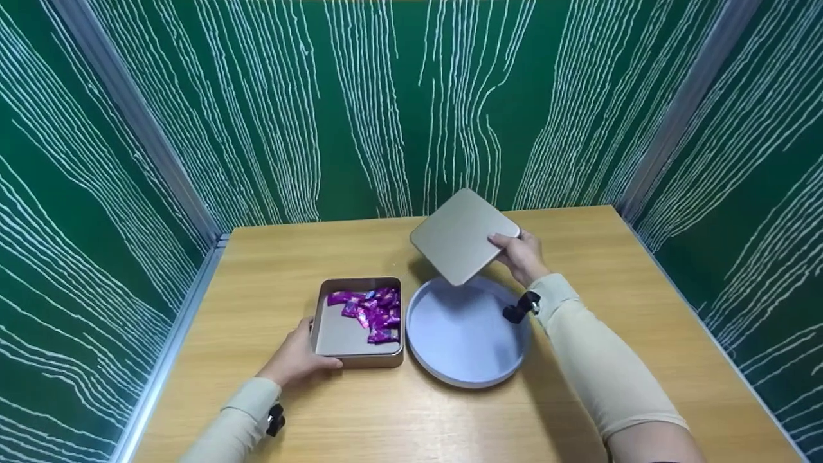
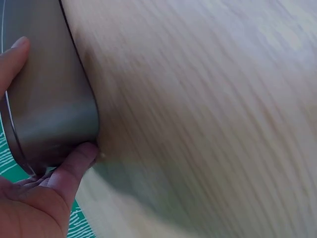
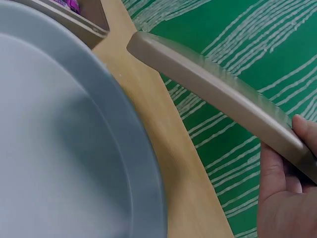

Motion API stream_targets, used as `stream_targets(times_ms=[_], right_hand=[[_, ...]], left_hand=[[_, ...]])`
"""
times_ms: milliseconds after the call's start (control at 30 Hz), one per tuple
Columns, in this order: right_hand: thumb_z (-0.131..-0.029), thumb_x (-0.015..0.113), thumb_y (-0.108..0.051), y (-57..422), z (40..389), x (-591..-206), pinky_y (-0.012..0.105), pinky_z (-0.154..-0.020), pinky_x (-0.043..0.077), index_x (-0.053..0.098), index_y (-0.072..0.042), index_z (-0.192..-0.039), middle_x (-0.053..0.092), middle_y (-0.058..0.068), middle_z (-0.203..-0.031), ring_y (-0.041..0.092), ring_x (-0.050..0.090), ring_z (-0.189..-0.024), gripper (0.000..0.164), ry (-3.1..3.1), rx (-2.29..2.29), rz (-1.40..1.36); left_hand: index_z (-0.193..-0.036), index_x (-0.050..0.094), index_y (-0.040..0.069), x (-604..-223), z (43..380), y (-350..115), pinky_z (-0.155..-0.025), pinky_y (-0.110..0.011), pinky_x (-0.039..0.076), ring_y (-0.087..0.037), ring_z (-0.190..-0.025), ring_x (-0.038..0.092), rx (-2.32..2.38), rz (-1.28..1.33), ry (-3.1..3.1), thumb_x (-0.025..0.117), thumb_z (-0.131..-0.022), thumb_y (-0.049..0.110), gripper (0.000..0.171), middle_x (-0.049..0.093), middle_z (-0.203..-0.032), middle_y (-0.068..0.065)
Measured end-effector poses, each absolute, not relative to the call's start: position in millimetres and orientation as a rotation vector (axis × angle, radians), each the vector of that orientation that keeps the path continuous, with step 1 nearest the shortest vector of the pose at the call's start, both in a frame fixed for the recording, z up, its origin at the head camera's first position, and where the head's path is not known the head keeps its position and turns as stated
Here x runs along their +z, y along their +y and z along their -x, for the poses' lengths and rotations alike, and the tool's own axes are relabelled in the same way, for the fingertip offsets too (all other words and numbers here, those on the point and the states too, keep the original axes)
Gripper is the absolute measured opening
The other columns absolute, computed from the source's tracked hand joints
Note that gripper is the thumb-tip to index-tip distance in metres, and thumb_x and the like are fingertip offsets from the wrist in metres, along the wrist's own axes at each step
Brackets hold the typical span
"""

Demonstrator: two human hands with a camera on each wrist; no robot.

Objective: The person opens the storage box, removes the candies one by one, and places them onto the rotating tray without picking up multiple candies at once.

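A square metal tin [image 1: 329,328] sits on the table with several purple-wrapped candies [image 1: 379,315] gathered toward its right side. My left hand [image 1: 301,352] grips the tin's near left corner, thumb along the front wall; in the left wrist view its fingers [image 2: 74,166] wrap the rounded corner. Up above the far part of a round pale plate [image 1: 466,334], my right hand [image 1: 522,254] holds the tin's square lid [image 1: 463,235] by one corner, thumb on top and fingers underneath. The lid [image 3: 213,89] is tilted in the air, apart from the plate.
The round plate has a raised rim and stands right beside the tin on the wooden table [image 1: 289,251]. Green walls with white wavy lines [image 1: 360,116] enclose the table's back and sides, with metal posts [image 1: 675,103] at the corners.
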State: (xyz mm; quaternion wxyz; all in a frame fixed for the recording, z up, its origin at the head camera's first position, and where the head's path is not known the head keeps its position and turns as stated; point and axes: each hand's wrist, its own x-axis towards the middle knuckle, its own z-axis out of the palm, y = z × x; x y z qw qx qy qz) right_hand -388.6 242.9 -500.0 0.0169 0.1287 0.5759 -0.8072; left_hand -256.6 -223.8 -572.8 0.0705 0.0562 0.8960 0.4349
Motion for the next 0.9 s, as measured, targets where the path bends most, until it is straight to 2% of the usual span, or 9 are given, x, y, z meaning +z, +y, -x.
stream_targets(times_ms=[167,267,400,500,600,667,733,833,900], right_hand=[[-0.104,0.067,0.002,265,383,-501,0.028,-0.082,0.067,0.044,0.004,-0.158,0.078,-0.002,-0.091,0.012,0.079,-0.083,0.059,1.752,-2.566,-0.448],[-0.104,0.067,0.002,278,379,-501,0.028,-0.081,0.067,0.043,0.004,-0.159,0.078,-0.001,-0.09,0.012,0.079,-0.083,0.061,1.736,-2.605,-0.474],[-0.103,0.069,0.001,295,375,-500,0.028,-0.08,0.067,0.045,0.001,-0.158,0.078,-0.002,-0.089,0.011,0.079,-0.082,0.061,1.711,-2.648,-0.539],[-0.102,0.071,0.0,308,372,-498,0.027,-0.082,0.067,0.045,-0.001,-0.159,0.078,-0.002,-0.091,0.01,0.078,-0.084,0.062,1.688,-2.671,-0.595],[-0.102,0.071,0.0,320,368,-498,0.028,-0.086,0.066,0.042,-0.002,-0.162,0.078,-0.002,-0.093,0.01,0.079,-0.085,0.066,1.678,-2.691,-0.629],[-0.103,0.071,-0.001,328,366,-498,0.029,-0.088,0.066,0.04,-0.002,-0.164,0.078,-0.002,-0.093,0.01,0.079,-0.086,0.068,1.675,-2.7,-0.654],[-0.103,0.071,-0.001,336,362,-500,0.028,-0.088,0.066,0.039,-0.002,-0.165,0.077,-0.002,-0.093,0.01,0.079,-0.085,0.07,1.686,-2.701,-0.683],[-0.103,0.071,-0.005,347,358,-505,0.026,-0.086,0.066,0.04,-0.005,-0.166,0.076,-0.006,-0.091,0.007,0.078,-0.085,0.07,1.739,-2.662,-0.747],[-0.104,0.073,-0.01,355,356,-508,0.024,-0.087,0.065,0.04,-0.007,-0.166,0.075,-0.007,-0.096,0.007,0.077,-0.091,0.071,1.789,-2.614,-0.802]], left_hand=[[-0.159,0.04,-0.01,-570,262,-225,-0.126,-0.063,0.039,-0.048,-0.139,0.059,1.318,-0.244,2.679,0.104,-0.069,0.023,0.115,0.059,-0.152,-0.032],[-0.157,0.042,-0.009,-569,265,-226,-0.122,-0.062,0.044,-0.044,-0.132,0.064,1.312,-0.25,2.68,0.104,-0.069,0.026,0.113,0.063,-0.147,-0.03],[-0.16,0.04,-0.008,-566,267,-225,-0.122,-0.062,0.044,-0.044,-0.132,0.064,1.314,-0.241,2.656,0.104,-0.068,0.028,0.118,0.062,-0.149,-0.03],[-0.161,0.04,-0.008,-563,268,-224,-0.123,-0.062,0.043,-0.046,-0.135,0.062,1.287,-0.19,2.663,0.1,-0.077,0.033,0.111,0.06,-0.15,-0.032],[-0.153,0.048,-0.011,-560,271,-223,-0.119,-0.062,0.048,-0.046,-0.131,0.065,1.233,-0.125,2.721,0.087,-0.092,0.037,0.087,0.065,-0.143,-0.033],[-0.143,0.057,-0.012,-559,274,-222,-0.109,-0.058,0.056,-0.042,-0.118,0.071,1.208,-0.088,2.759,0.075,-0.101,0.034,0.064,0.072,-0.13,-0.03],[-0.131,0.064,-0.012,-558,277,-222,-0.091,-0.051,0.064,-0.036,-0.099,0.074,1.206,-0.064,2.786,0.066,-0.107,0.027,0.046,0.075,-0.115,-0.026],[-0.115,0.069,-0.011,-559,281,-222,-0.067,-0.038,0.062,-0.025,-0.079,0.069,1.208,-0.047,2.81,0.056,-0.11,0.017,0.03,0.075,-0.096,-0.019],[-0.107,0.071,-0.009,-559,283,-223,-0.062,-0.033,0.059,-0.021,-0.075,0.067,1.208,-0.035,2.824,0.053,-0.109,0.013,0.028,0.074,-0.089,-0.016]])
